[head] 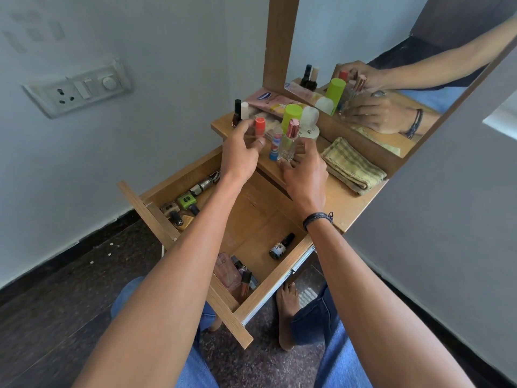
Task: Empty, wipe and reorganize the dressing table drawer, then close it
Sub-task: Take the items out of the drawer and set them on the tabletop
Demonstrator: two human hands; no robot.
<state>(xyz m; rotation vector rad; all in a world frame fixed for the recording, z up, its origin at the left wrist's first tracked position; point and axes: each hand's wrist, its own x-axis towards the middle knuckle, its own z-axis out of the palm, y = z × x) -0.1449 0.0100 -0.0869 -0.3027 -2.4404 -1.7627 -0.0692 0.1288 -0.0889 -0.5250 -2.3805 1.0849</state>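
Note:
The wooden drawer (pixel 275 287) is pulled open below the dressing table top (pixel 344 203). Over the top's left part, my left hand (pixel 239 152) pinches a small bottle with an orange-red cap (pixel 260 126). My right hand (pixel 305 170) has its fingers curled round the base of a clear perfume bottle with a pink cap (pixel 289 141), which stands upright on the top. A small blue and red tube (pixel 275 144) stands between the two hands. In the drawer lie a green item (pixel 187 200), a black-capped polish bottle (pixel 176 217), a small dark bottle (pixel 280 247) and a pink perfume bottle (pixel 227 268).
A folded green checked cloth (pixel 352 166) lies on the top to the right. Behind the hands stand a dark nail polish (pixel 236 113), a green-capped bottle (pixel 292 113), a white bottle (pixel 310 117) and a pink tube (pixel 268 99). The mirror (pixel 363 37) leans behind them. My knees are under the drawer.

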